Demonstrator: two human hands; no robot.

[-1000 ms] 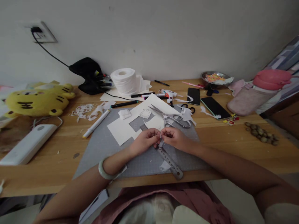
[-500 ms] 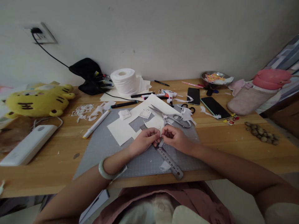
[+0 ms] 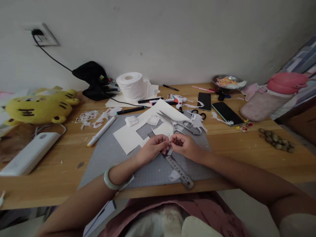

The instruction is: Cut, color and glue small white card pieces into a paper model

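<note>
My left hand (image 3: 155, 147) and my right hand (image 3: 184, 146) meet fingertip to fingertip above the grey cutting mat (image 3: 108, 164). Both are closed in a pinch; whatever lies between the fingers is too small to make out. Beneath them a steel ruler (image 3: 180, 171) slants toward the mat's front edge, its middle partly hidden. Just beyond the hands are silver scissors (image 3: 179, 125), blades pointing up and left, resting on cut cream paper (image 3: 127, 138). A small paper piece edged with dark marks (image 3: 153, 120) and a folded white wad (image 3: 131, 121) lie farther back.
A white marker (image 3: 102, 131), paper shreds (image 3: 87, 118) and a power bank (image 3: 31, 153) are left, near a yellow plush toy (image 3: 39, 107). Behind stand a tissue roll (image 3: 130, 87) and a glue gun (image 3: 179, 98). Phones (image 3: 227, 113) and a metal bowl (image 3: 227, 84) are right.
Both hands keep their pinch in nearly the same place, with only a very slight shift of the fingers. The objects on the table stay where they were.
</note>
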